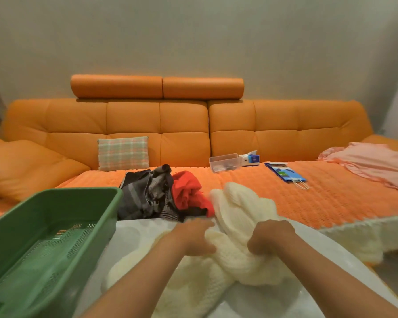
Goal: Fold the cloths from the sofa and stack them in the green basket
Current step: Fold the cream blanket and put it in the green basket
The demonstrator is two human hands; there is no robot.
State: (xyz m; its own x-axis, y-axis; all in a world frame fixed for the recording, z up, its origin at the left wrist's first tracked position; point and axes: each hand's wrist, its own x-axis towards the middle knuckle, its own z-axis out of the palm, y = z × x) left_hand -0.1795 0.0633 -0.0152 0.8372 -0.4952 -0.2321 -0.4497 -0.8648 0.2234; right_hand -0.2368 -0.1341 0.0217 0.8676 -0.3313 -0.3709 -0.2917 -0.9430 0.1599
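Observation:
A cream knitted cloth [237,216] lies bunched over the front edge of the orange sofa [308,198] and onto the white table [133,235]. My left hand [193,237] grips its left part and my right hand [270,237] grips its right part. Behind them on the sofa seat lie a red cloth [187,191] and a dark grey striped cloth [145,193], both crumpled. The green basket [46,237] stands on the left, tilted toward me, with nothing inside.
On the sofa: a plaid cushion [123,153], a clear plastic box [224,162], a tissue box [251,158], a blue paper bag [285,172], and a pink cloth [372,165] at the far right.

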